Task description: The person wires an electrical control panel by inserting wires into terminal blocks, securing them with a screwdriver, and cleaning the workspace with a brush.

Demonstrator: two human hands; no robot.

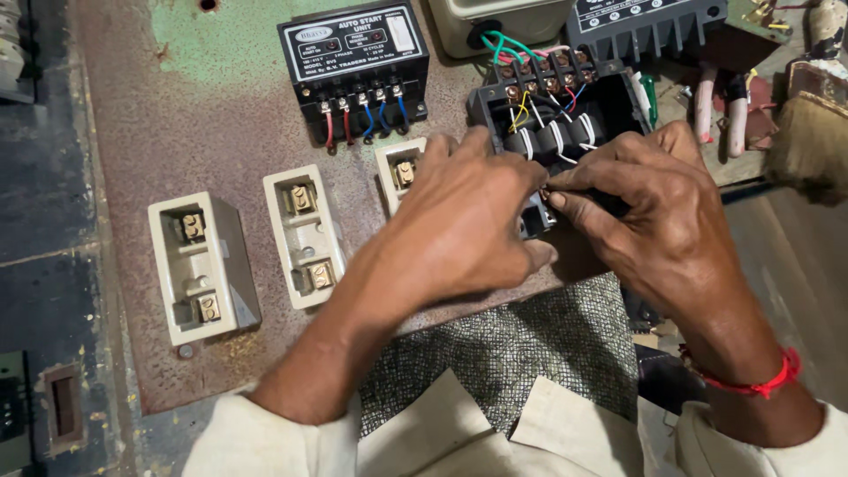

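My left hand [459,221] and my right hand [654,212] meet over the front edge of a black electrical unit [552,115] with coloured wires and white-banded coils, mounted on a rusty metal panel [203,141]. The fingertips of both hands pinch a small metal part [545,193] between them at the unit's lower edge; what it is I cannot tell. My left hand covers the lower part of a cream fuse base [399,168]. A red thread is tied round my right wrist [760,384].
Two more cream fuse bases [201,265] [305,234] sit on the panel to the left. A black control box [353,62] with red and blue wires stands behind them. A brush [808,141] lies at the right edge. Patterned cloth [521,353] covers my lap.
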